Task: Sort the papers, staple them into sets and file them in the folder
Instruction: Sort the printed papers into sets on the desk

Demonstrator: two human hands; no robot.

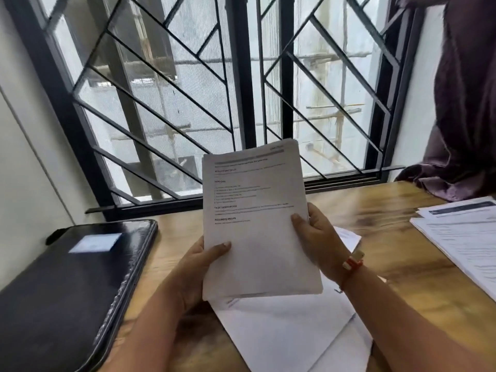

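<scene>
I hold a stack of printed white papers (257,224) upright above the wooden table (389,253). My left hand (204,259) grips its lower left edge, thumb across the front. My right hand (319,237) grips the right edge, thumb on the front sheet; an orange band is on that wrist. More white sheets (290,331) lie flat on the table under my hands. A second pile of printed papers (464,232) lies at the right. A closed black folder (72,285) lies on the table at the left. No stapler is in view.
A barred window (214,89) runs along the table's far edge. A purple curtain (464,103) hangs at the right and drapes onto the table corner. A white wall stands to the left of the folder.
</scene>
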